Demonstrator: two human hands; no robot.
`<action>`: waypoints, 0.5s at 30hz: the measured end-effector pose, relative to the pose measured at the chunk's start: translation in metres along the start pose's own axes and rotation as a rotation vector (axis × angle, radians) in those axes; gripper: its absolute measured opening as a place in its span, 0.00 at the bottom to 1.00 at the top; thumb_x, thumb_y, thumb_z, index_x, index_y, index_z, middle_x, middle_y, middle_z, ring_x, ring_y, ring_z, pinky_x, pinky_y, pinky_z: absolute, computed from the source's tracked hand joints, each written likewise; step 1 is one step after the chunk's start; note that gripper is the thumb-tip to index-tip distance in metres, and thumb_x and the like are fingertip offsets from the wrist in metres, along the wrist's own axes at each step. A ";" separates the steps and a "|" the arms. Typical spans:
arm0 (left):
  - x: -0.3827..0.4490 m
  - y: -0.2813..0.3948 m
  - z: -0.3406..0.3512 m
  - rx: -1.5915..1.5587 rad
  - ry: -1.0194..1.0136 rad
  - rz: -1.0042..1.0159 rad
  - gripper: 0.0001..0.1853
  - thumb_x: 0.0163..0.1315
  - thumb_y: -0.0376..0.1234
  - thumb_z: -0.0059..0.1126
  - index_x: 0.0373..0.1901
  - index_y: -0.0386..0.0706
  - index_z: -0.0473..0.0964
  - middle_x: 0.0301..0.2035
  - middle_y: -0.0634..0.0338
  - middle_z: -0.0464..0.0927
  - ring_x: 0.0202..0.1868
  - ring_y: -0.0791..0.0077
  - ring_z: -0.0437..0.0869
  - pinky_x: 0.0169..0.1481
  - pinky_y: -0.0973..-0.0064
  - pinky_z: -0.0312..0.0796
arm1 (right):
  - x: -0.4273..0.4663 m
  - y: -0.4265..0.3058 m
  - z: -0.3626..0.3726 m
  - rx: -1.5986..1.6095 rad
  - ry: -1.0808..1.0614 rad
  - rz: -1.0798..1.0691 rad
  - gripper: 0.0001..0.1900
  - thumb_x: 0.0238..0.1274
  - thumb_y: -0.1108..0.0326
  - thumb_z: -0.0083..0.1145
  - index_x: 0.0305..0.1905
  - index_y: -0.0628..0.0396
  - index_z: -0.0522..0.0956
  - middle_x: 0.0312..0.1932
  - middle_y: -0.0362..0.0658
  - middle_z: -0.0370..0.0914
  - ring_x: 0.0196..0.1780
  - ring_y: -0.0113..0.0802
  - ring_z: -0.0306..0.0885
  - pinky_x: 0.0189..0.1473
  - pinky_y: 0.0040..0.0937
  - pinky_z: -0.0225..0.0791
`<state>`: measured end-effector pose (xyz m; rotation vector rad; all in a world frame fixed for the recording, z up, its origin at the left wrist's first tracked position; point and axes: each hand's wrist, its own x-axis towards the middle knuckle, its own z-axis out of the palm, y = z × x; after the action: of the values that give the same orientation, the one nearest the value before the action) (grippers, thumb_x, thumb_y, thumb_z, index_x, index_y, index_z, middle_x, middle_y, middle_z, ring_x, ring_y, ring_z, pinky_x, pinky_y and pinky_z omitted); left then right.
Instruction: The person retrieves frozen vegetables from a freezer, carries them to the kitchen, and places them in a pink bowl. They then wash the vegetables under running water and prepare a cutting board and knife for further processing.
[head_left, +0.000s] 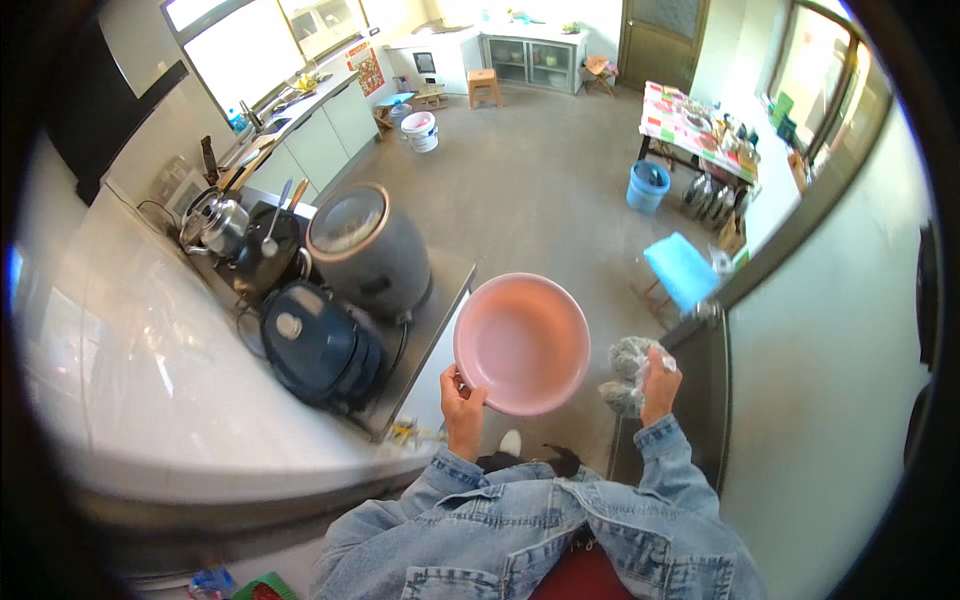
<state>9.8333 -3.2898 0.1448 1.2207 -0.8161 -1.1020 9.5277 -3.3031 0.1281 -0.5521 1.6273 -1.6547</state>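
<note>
A pink basin (525, 345) hangs in front of me, its inside facing up with nothing in it. My left hand (463, 409) grips its near left rim, thumb over the edge. Off to the right, my right hand (660, 386) is closed around the gathered neck of a clear plastic bag (626, 375). Greyish-green stuff fills the bag in two bulges; what it is I cannot tell. The bag hangs close to the edge of an open door frame, apart from the basin.
To my left, a counter (442, 300) bears a dark rice cooker (319, 345), a large grey lidded pot (371, 247), a wok (266, 251) and a steel kettle (225, 225). A frosted door (810, 360) stands at right. Beyond are a blue-topped stool (681, 270), a blue bucket (647, 187) and a cluttered table (675, 112).
</note>
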 end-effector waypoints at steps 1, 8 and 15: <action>0.029 0.004 0.016 -0.038 -0.013 -0.034 0.29 0.52 0.20 0.52 0.59 0.33 0.60 0.46 0.54 0.70 0.44 0.74 0.77 0.46 0.77 0.73 | 0.024 -0.011 0.018 0.008 0.003 0.006 0.10 0.63 0.63 0.59 0.32 0.58 0.78 0.23 0.31 0.71 0.26 0.18 0.65 0.26 0.22 0.58; 0.229 -0.017 0.102 -0.015 -0.007 -0.009 0.28 0.51 0.19 0.53 0.57 0.36 0.62 0.46 0.55 0.71 0.42 0.73 0.78 0.47 0.77 0.73 | 0.202 -0.034 0.127 -0.029 0.035 -0.020 0.09 0.64 0.62 0.57 0.30 0.52 0.75 0.19 0.29 0.66 0.19 0.15 0.59 0.17 0.20 0.48; 0.411 -0.033 0.156 -0.111 0.312 -0.037 0.27 0.50 0.19 0.53 0.55 0.37 0.64 0.45 0.56 0.73 0.43 0.74 0.77 0.39 0.78 0.74 | 0.406 -0.033 0.282 -0.084 -0.191 0.060 0.09 0.64 0.63 0.57 0.31 0.55 0.76 0.21 0.30 0.67 0.21 0.17 0.60 0.19 0.21 0.51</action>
<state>9.8025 -3.7285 0.1123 1.2775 -0.4898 -0.9427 9.4738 -3.7954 0.1120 -0.6758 1.5634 -1.4488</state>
